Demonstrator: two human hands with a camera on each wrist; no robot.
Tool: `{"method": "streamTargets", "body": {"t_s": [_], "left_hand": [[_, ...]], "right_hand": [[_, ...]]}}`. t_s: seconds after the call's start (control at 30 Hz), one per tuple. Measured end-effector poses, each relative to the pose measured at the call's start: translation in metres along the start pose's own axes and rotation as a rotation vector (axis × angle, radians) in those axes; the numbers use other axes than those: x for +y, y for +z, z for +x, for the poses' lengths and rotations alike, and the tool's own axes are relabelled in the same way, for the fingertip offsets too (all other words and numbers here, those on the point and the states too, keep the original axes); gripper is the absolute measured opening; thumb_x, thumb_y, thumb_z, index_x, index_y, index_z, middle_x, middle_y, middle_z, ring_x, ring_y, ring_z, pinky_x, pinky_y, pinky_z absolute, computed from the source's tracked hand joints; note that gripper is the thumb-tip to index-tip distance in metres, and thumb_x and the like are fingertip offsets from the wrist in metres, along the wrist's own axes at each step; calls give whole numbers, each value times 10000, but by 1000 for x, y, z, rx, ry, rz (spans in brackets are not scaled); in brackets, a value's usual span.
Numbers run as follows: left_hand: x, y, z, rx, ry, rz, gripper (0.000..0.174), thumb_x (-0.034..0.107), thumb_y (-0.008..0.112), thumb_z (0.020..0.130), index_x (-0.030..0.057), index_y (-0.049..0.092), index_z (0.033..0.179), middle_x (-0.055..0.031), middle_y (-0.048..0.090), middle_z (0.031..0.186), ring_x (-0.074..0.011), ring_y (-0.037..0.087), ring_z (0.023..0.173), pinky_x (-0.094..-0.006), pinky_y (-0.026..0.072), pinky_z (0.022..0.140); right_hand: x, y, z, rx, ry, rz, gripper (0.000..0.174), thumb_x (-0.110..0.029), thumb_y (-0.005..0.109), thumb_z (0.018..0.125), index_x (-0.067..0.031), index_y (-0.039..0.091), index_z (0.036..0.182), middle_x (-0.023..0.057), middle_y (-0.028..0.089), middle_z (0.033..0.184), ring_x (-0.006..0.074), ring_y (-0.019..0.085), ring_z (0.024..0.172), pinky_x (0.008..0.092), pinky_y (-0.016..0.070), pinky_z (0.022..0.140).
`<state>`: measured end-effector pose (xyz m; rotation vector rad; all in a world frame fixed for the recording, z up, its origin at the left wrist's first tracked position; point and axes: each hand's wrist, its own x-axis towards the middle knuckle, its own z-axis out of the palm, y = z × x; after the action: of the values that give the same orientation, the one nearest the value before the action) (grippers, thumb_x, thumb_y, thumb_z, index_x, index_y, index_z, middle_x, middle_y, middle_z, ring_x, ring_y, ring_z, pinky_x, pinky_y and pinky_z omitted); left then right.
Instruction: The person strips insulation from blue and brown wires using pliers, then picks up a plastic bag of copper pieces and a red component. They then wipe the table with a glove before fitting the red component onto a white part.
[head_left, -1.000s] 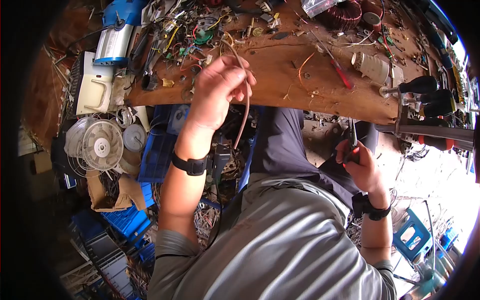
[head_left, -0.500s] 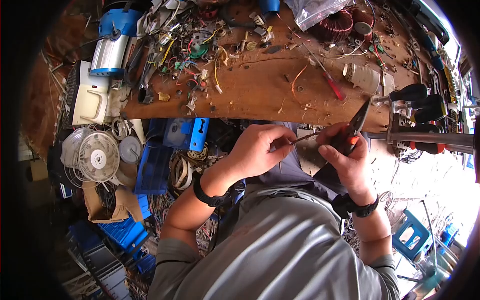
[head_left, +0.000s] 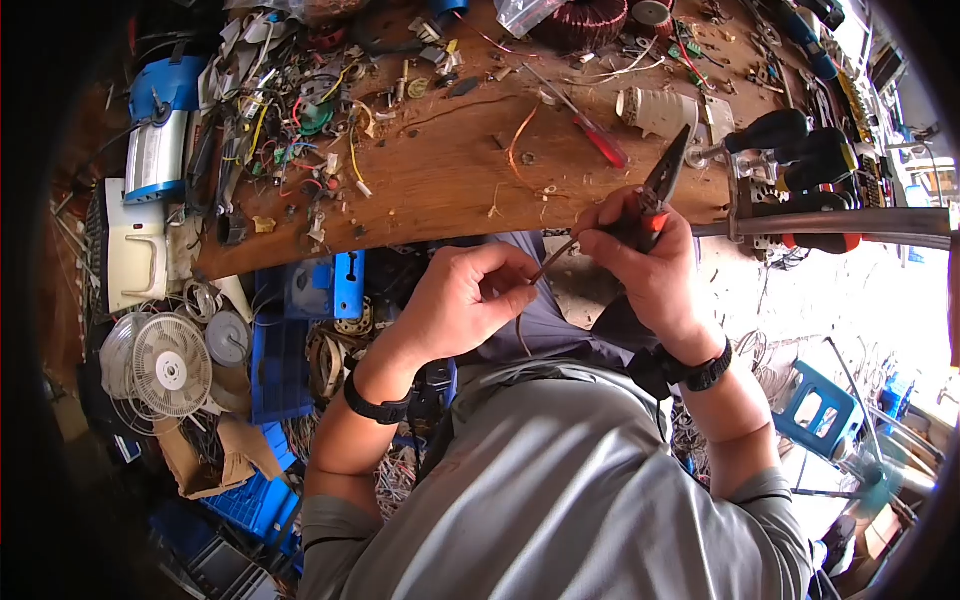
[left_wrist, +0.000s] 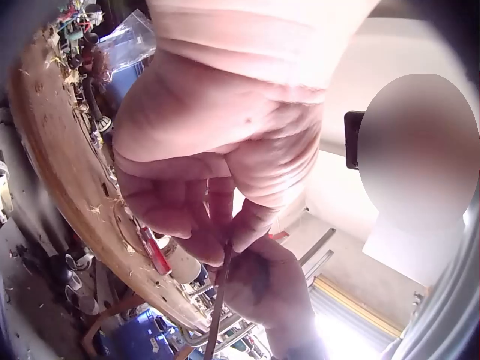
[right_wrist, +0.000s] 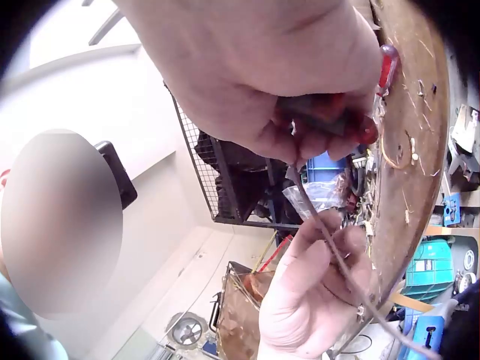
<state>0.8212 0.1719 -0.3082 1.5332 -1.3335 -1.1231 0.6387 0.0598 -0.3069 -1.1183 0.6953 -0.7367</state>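
Observation:
In the head view my left hand [head_left: 455, 310] pinches a thin brown cable [head_left: 553, 262] between thumb and fingertips. A free length of it hangs below that hand; the left wrist view also shows the cable [left_wrist: 216, 319] leaving the fingertips. My right hand [head_left: 655, 275] grips long-nose pliers [head_left: 668, 172] with red and black handles, their nose pointing up and away. Its thumb and finger meet the other end of the cable. In the right wrist view the cable [right_wrist: 337, 259] runs from the right fingertips past my left hand [right_wrist: 304, 304]. Both hands are over the lap, before the bench edge.
The wooden bench [head_left: 430, 190] carries wire scraps, a red-handled screwdriver [head_left: 602, 142], a pale ribbed cup-like piece [head_left: 657, 112] and copper coils [head_left: 585, 22]. Black-handled tools [head_left: 775, 130] stand at its right. A fan [head_left: 172, 367] and blue bins [head_left: 283, 355] are at the left.
My left hand has come down from over the bench with the cable, towards the right hand. The right hand has risen with the pliers and now meets the cable's end. The head view has shifted.

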Motion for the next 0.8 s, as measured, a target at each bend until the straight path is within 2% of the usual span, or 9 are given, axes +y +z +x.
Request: {"method": "streamTargets", "body": {"t_s": [0.1,0.17,0.3,0.47,0.57,0.63,0.67,0.73,0.8], "left_hand": [[4,1,6,0,16,-35,154,52,737,819,5,666,947,19,626,716,-37,548,629,-203,444,583],[5,1,9,24,48,-65,144,68,703,858,0,662,978,-20,659,731,-33,569,636,-215,468,574],[3,16,14,117,31,-159,144,78,692,877,-9,660,988,0,650,729,-26,548,639,-202,452,574],[0,19,18,204,46,-311,97,74,675,898,-14,639,919,14,633,727,-27,539,657,-199,446,585],[9,22,18,201,53,-346,95,77,673,901,-5,626,896,11,629,724,-27,541,666,-197,446,594],[11,24,19,198,63,-355,92,75,674,901,-4,626,899,12,630,724,-26,542,668,-195,445,598],[10,25,19,193,74,-348,88,71,675,898,-2,627,894,12,632,726,-26,545,665,-194,446,597],[12,26,19,186,85,-340,84,67,677,895,-1,629,890,12,634,729,-26,547,662,-193,447,597],[17,27,18,192,102,-252,68,53,676,890,1,633,882,12,638,735,-23,547,652,-193,450,595]], "right_hand": [[1,-3,3,-8,9,-5,188,43,691,826,-24,532,902,30,637,874,67,565,806,235,483,746],[2,-3,3,-21,24,-21,191,39,692,826,-24,528,901,35,640,876,70,569,810,237,485,749],[1,2,2,-13,35,-22,189,34,693,825,-19,537,918,34,639,873,75,571,805,239,487,750],[-9,5,-3,30,16,32,187,34,691,832,-17,545,937,30,636,871,82,583,810,241,491,751],[-7,1,-5,-14,81,140,187,30,693,838,-20,543,939,31,636,880,89,591,822,240,492,756],[-1,0,-4,-34,66,183,237,11,712,828,-61,524,953,62,645,920,107,590,760,242,491,680],[-2,-1,-4,-28,65,188,237,11,712,828,-61,524,953,62,645,920,107,590,760,242,491,680],[-7,-2,-4,-62,76,220,189,20,698,841,-25,533,921,40,635,894,90,589,821,239,490,756],[-11,-2,-4,-64,67,213,192,21,698,839,-26,529,915,40,632,892,89,585,818,237,487,751]]}}
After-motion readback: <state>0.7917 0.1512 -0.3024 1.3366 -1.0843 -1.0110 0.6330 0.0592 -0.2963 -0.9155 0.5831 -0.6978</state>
